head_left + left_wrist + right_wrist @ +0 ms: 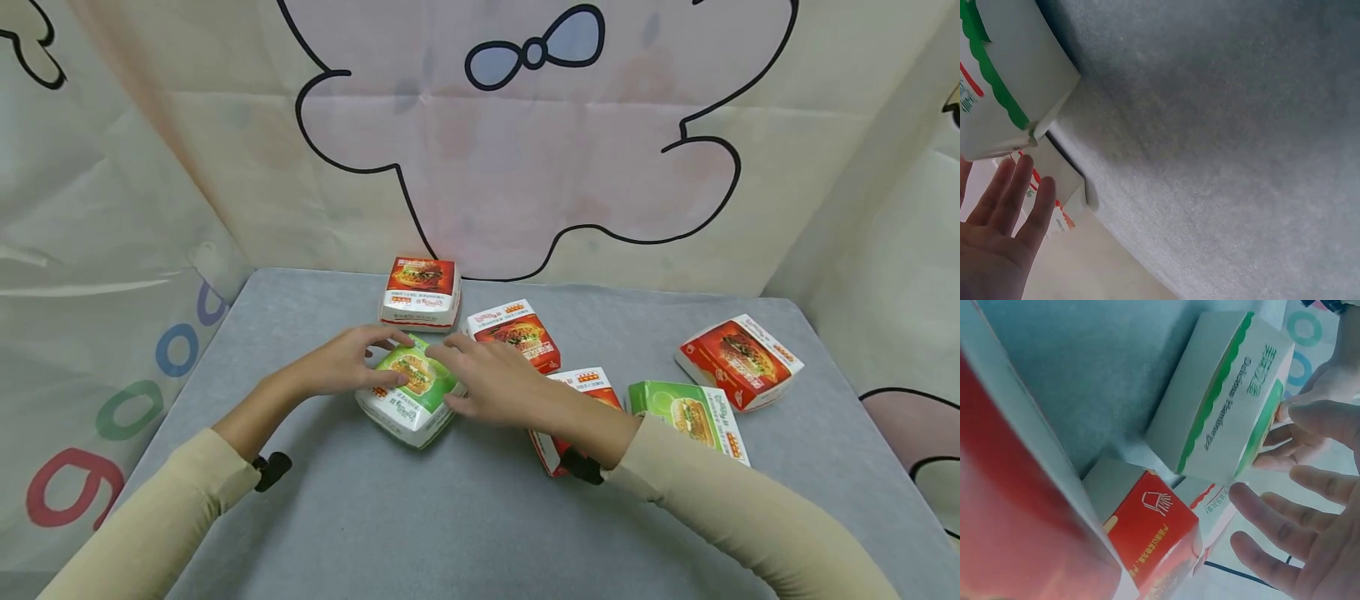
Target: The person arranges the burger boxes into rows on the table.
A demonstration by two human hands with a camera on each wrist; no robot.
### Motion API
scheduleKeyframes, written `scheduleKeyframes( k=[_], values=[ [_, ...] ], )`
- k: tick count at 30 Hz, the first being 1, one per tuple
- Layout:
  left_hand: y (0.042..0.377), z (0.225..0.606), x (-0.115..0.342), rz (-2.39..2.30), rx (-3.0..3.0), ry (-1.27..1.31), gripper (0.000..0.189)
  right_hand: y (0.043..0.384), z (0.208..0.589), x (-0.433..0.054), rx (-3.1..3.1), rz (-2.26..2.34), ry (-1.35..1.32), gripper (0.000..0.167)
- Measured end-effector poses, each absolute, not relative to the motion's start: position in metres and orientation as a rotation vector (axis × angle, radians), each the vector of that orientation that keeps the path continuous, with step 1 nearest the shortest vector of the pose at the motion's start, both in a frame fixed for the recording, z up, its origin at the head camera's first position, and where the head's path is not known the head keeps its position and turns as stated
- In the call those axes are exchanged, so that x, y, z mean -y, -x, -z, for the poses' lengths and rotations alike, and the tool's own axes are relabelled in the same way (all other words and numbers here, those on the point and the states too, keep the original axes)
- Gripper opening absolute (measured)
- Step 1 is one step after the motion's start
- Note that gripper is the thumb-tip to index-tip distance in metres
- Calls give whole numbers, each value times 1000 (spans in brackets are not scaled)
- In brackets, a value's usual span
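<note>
A green and white hamburger box [416,375] sits on the grey table between the two hands, its front corner turned toward me. My left hand [347,365] reaches over its left side, thumb and fingertips at the top face; in the left wrist view the fingers [1007,200] look spread and loosely straight. From the other side, my right hand [491,379] has its fingers over the box's right edge. Spread fingers [1272,519] show near a corner of the green box [1229,406] in the right wrist view.
Behind stands a red and white hamburger box [422,292]. Another red box [525,333] lies beyond the right hand, and a third [592,382] is partly hidden by the right forearm. Farther right are a second green box [690,417] and a red one [738,362].
</note>
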State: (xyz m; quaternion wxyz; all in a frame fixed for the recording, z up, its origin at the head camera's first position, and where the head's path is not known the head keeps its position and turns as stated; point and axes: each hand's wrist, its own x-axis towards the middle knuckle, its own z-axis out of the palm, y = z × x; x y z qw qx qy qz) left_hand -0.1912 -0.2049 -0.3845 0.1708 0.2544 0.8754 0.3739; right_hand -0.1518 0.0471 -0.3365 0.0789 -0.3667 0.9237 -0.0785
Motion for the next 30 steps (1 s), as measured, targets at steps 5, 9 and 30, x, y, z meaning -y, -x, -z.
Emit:
scheduleKeyframes(
  k=[5, 9, 30],
  values=[
    [190, 385, 203, -1060, -2553, -741, 49, 148, 339, -47, -2745, 249, 1081, 59],
    [187, 385, 202, -1043, -2606, -751, 49, 146, 343, -47, -2736, 272, 1062, 63],
    [184, 391, 212, -1112, -2597, -771, 50, 148, 350, -43, -2694, 257, 1022, 70]
  ],
)
